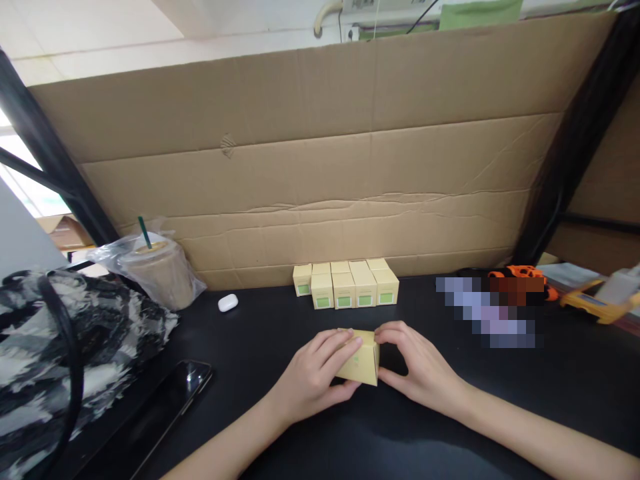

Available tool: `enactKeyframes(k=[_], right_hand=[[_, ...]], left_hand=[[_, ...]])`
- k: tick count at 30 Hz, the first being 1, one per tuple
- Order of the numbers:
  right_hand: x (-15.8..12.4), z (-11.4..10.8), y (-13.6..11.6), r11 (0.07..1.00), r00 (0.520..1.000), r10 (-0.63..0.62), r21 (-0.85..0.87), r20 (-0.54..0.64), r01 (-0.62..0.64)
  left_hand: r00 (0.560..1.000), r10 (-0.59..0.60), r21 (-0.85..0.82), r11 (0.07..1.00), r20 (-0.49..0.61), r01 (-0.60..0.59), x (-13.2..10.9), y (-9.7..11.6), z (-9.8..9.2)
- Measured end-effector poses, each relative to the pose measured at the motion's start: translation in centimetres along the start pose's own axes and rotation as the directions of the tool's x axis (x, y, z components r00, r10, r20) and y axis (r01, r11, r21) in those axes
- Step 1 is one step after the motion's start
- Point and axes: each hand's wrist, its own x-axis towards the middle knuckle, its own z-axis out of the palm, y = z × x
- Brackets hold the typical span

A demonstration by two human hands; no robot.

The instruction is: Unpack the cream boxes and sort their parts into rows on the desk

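- Box (367,365) of thin, pale yellow card, crisp along the folds with a bit of green print, is held over the smooth black tabletop (260,363), between the two hands and nearer than the lined-up boxes.
- Left hand (317,373): fingers are laid across the top and the thumb is tucked low on the near side, so the box is properly gripped here.
- Right hand (425,370): thumb and forefinger are curved into a wide C, tips set at the box's end. Whether it's really being pinched can't be told, tbh.
- Small boxes (345,288) are lined up behind, same pale card, blocky fronts marked with green labels.
- Cardboard panel (300,153) is stood at the back, brown, creased and kinda scuffed.
- Off left, a cup (159,270) with a green straw (145,232) is wrapped in crinkly clear plastic. A glossy, rounded white case (228,303) and a slick black phone (155,417) are laid near some ragged black-and-white fabric (110,353).
- Off right, a chunky orange object (523,272) is partly pixelated.
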Motion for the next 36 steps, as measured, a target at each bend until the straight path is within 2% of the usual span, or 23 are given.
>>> enactKeyframes(k=[10,16,19,22,25,27,28,30,32,36], right_hand=[[0.1,0.1,0.0,0.999,0.997,0.033,-0.011,-0.072,-0.033],[-0.1,0.1,0.4,0.995,0.986,0.073,0.077,-0.151,-0.062],[-0.1,-0.2,0.2,0.991,0.989,0.021,0.131,-0.146,-0.002],[0.0,-0.8,-0.6,0.978,0.991,-0.122,0.161,-0.056,0.129],[0.1,-1.4,-1.4,0.937,0.938,-0.329,0.162,0.111,0.309],[0.1,-1.6,-1.7,0.919,0.897,-0.390,0.149,0.206,0.366],[0.1,-1.6,-1.7,0.924,0.895,-0.380,0.138,0.233,0.356],[0.1,-1.5,-1.5,0.952,0.924,-0.301,0.123,0.235,0.279],[0.1,-1.2,-1.2,0.976,0.956,-0.208,0.110,0.207,0.188],[0.1,-0.7,-0.8,0.991,0.976,-0.115,0.089,0.186,0.100]], left_hand=[[1.000,-0.020,-0.008,1.000,-0.023,0.020,0.0,0.0,0.1],[0.987,-0.144,-0.045,0.989,-0.072,0.141,0.0,-0.2,0.1],[0.970,-0.228,-0.049,0.973,-0.085,0.225,0.0,-0.5,-0.1],[0.956,-0.281,-0.024,0.960,-0.084,0.280,0.0,-0.8,-0.4],[0.974,-0.221,0.031,0.974,-0.045,0.223,0.0,-0.8,-0.6],[0.992,-0.122,0.094,0.988,-0.027,0.124,0.0,-0.7,-0.6],[0.997,-0.074,0.128,0.989,-0.027,0.077,0.0,-0.6,-0.6],[0.999,-0.011,0.184,0.983,-0.035,0.017,0.0,-0.5,-0.6],[0.999,0.002,0.216,0.976,-0.043,0.008,0.1,-0.4,-0.6],[1.000,0.029,0.254,0.967,-0.010,-0.025,0.4,-0.4,-0.7]])
